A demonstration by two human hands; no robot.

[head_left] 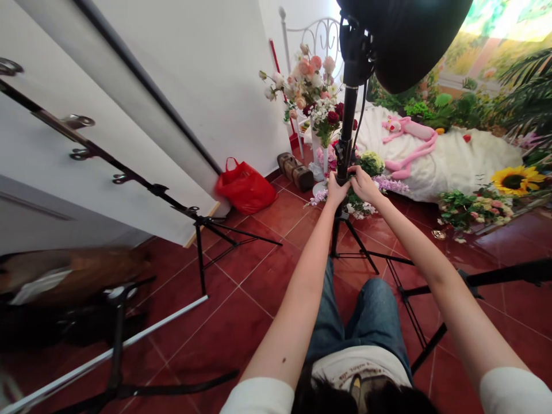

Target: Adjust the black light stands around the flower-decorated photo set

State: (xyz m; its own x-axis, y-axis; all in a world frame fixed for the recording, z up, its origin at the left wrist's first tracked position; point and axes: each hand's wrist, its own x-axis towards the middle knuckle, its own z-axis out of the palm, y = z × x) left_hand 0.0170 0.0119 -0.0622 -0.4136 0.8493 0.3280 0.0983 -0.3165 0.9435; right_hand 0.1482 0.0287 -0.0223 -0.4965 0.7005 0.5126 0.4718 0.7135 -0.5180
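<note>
A black light stand (348, 115) rises upright in front of me, with a large black lamp head (418, 40) at its top. My left hand (337, 187) is wrapped round the pole low down, at a black collar. Close beside it on the right, my right hand (361, 183) has its fingers pressed against the same collar, perhaps at a knob that is too small to make out. The stand's legs (360, 244) spread over the tiles just beyond my knees. A cable hangs along the pole above my right hand.
Flowers (317, 86) stand behind the pole. A pink plush toy (411, 135) lies on white cloth (466, 158). To the left are a red bag (245, 187), a brown case (295, 171) and a clamp-hung backdrop stand (198, 221). Another tripod (509, 273) reaches in from the right.
</note>
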